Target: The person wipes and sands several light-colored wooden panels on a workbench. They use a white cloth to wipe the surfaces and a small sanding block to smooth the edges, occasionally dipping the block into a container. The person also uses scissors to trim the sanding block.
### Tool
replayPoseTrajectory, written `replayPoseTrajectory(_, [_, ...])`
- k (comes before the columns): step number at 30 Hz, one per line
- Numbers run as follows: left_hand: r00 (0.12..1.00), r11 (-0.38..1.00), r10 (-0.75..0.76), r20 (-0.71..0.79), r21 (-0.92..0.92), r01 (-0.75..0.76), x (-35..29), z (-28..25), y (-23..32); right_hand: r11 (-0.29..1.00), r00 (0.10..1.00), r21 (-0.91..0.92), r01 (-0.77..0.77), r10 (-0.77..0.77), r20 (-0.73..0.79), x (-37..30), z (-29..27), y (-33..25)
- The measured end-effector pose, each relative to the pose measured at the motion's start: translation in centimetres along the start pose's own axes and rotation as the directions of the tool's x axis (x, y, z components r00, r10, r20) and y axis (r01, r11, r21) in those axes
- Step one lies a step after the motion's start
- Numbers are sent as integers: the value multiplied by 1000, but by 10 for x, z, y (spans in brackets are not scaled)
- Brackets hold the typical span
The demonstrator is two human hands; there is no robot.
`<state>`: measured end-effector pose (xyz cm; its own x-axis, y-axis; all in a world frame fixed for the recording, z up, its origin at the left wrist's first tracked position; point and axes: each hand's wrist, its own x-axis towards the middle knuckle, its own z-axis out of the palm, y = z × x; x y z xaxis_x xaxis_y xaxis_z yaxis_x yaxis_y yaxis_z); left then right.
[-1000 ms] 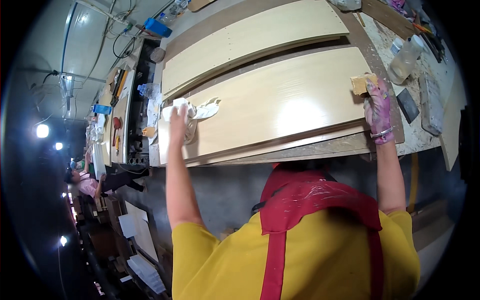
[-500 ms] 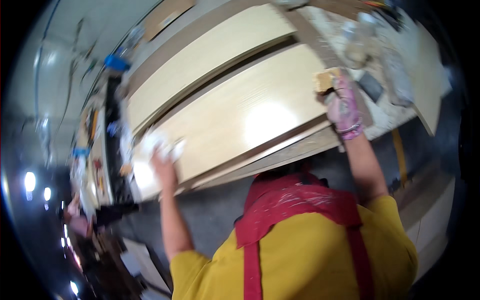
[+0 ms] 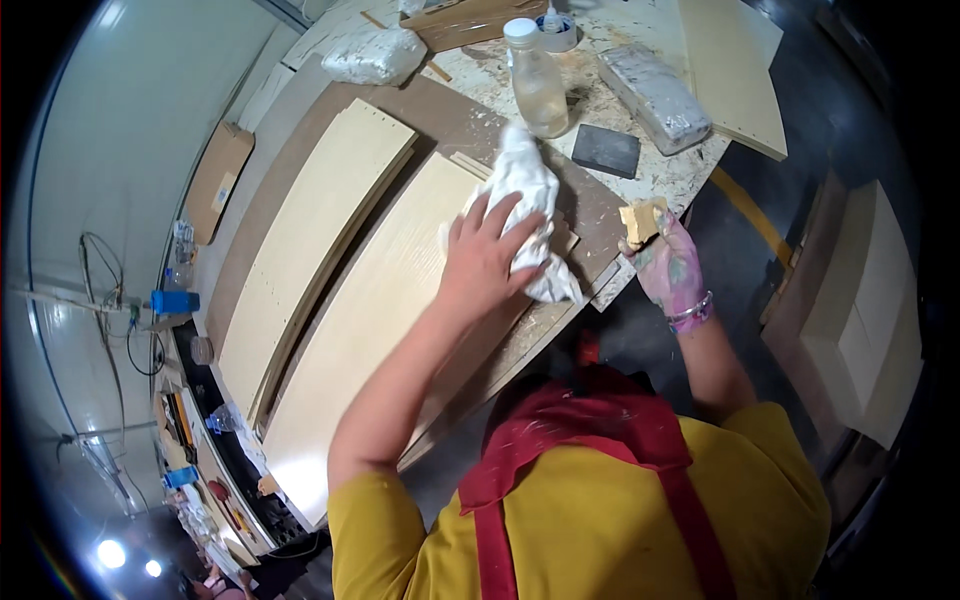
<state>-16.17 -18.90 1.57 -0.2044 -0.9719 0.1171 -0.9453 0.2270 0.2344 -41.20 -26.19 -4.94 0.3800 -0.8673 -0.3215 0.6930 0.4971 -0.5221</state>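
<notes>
My left hand (image 3: pixel 485 255) presses a crumpled white cloth (image 3: pixel 526 190) on the right end of a pale wood panel (image 3: pixel 360 320). Its fingers are spread over the cloth, with the thumb at the cloth's lower side. Off the table's right edge, my right hand (image 3: pixel 672 268), in a pink, stained glove, pinches a small tan, sponge-like block (image 3: pixel 641 224). Behind the first panel lies a second pale panel (image 3: pixel 320 210), with a dark gap between them. The panels appear to be stacked on others.
A clear bottle with a white cap (image 3: pixel 540 85), a dark grey flat block (image 3: pixel 607 150) and a plastic-wrapped block (image 3: pixel 655 98) stand beyond the panels. A wrapped white bundle (image 3: pixel 375 57) lies at the back. More boards (image 3: pixel 850 300) stand at the far right.
My left hand has carried the white cloth from the panel's left end to its right end. The view has turned. My right hand still holds the tan block, now beyond the table's edge.
</notes>
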Motion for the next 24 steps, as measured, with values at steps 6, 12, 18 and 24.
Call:
replayPoseTrajectory(6, [988,984,-150,-32,-101,146,77,-9,-82,998,998,-49,49,-51,-39,-10,-25,-20])
replayPoseTrajectory(12, [932,933,-326,-161,-214,289,58,10,-133,999,996,1,42,-42,-82,-10,-19,-26])
replayPoseTrajectory(18, [695,677,-687,-212,-534,506,76,2,-172,985,999,-171,32,-26,38,1,-11,-7])
replayPoseTrajectory(24, [369,249,-913,-175,-955,164,-58,-99,-187,967,1000,-255,18,-20,-6,9,-16,-8])
